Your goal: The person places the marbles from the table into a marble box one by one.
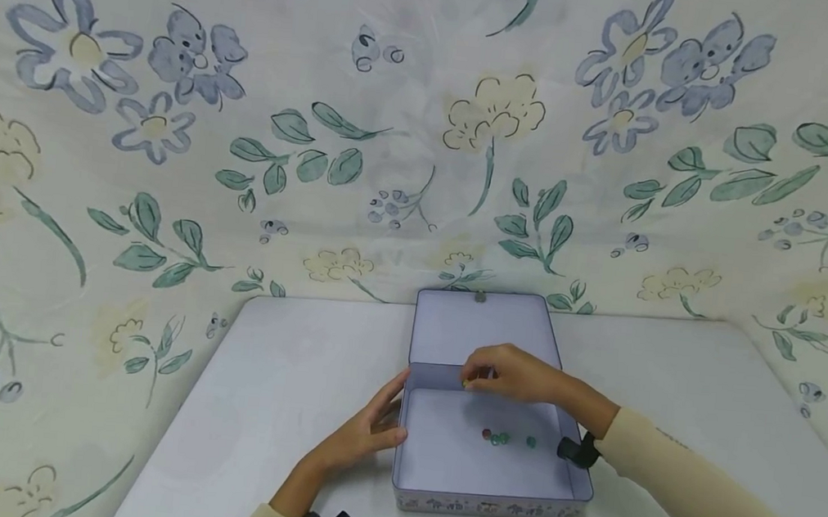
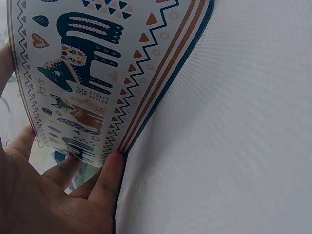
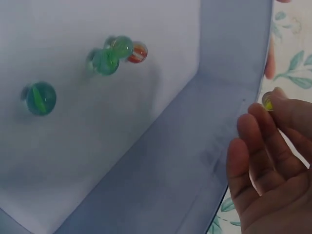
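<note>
With four loose marbles [image 3: 106, 62] in the box [image 1: 488, 506], its lid [image 1: 482, 330] up at 12 o'clock, my right hand [image 1: 516, 374] pinches a yellow marble [image 3: 267, 101], partly hidden by that grip, towards 11 o'clock, while my left hand [image 1: 362, 435] rests spread-fingered against the box at 9 o'clock

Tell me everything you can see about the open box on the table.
The rectangular open box looks like tin: lavender-blue inside, pale outside with printed blue and orange animals, triangles and zigzags. Its lid is raised at the back, with a small clasp-like piece at the top edge. It sits on the white table; four marbles lie on its floor, and the left hand touches its left side.
</note>
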